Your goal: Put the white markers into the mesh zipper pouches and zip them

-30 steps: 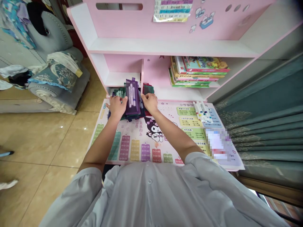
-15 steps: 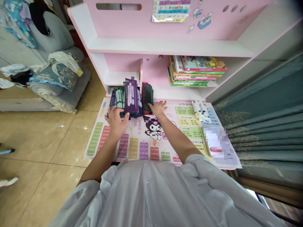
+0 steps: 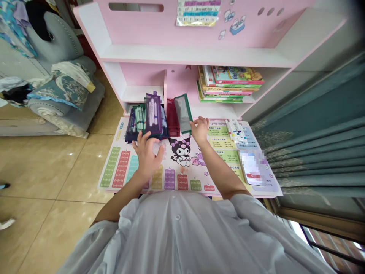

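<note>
Purple mesh pen pouch (image 3: 153,114) upright in stack; green-edged pouch (image 3: 183,113) tilted beside red pouch (image 3: 172,118).

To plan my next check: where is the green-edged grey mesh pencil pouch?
In the head view, the green-edged mesh pouch stands right of the dark red pouch, just left of the right hand.

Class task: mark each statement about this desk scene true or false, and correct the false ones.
1. The red pouch stands between the purple pouch and the green mesh pouch. True.
2. The right hand grips the red pouch. False: it is open, beside the green mesh pouch.
3. Loose marker pens lie on the left of the desk mat. False: they lie on its right.
4. Picture books are stacked on the shelf. True.
5. The left hand is nearer the purple pouch than the right hand is. True.
</note>
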The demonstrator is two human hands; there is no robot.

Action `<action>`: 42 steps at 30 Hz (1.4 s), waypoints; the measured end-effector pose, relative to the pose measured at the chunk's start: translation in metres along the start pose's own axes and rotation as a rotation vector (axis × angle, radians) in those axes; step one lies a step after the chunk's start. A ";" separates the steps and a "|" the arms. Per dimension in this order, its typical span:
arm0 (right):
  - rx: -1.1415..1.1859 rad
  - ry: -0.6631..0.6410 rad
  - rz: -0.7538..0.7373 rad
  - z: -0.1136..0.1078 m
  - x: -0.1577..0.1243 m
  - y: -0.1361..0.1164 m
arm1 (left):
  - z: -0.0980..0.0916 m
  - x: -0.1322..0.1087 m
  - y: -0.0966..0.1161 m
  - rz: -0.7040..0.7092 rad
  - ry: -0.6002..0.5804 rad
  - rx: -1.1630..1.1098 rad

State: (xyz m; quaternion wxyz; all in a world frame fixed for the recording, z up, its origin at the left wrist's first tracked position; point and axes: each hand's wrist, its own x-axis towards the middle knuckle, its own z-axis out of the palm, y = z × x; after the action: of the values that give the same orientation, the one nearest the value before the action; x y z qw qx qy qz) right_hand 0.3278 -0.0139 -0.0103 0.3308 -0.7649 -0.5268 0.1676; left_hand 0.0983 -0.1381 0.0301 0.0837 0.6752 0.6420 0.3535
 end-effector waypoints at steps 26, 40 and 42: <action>0.443 0.026 -0.067 -0.042 -0.164 0.045 | 0.069 -0.078 0.039 0.471 -0.080 -0.050; 0.188 0.246 -0.677 -0.053 -0.197 0.034 | 0.052 -0.080 -0.006 0.286 0.152 -0.341; 0.118 0.280 -0.768 -0.052 -0.195 0.029 | 0.053 -0.081 -0.009 0.286 0.170 -0.423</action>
State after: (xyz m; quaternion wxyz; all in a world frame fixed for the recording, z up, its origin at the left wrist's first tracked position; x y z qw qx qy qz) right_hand 0.3035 -0.2165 -0.0105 0.4810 -0.5079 -0.7133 -0.0440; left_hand 0.1278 -0.1934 -0.0436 0.1181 0.6945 0.4565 0.5435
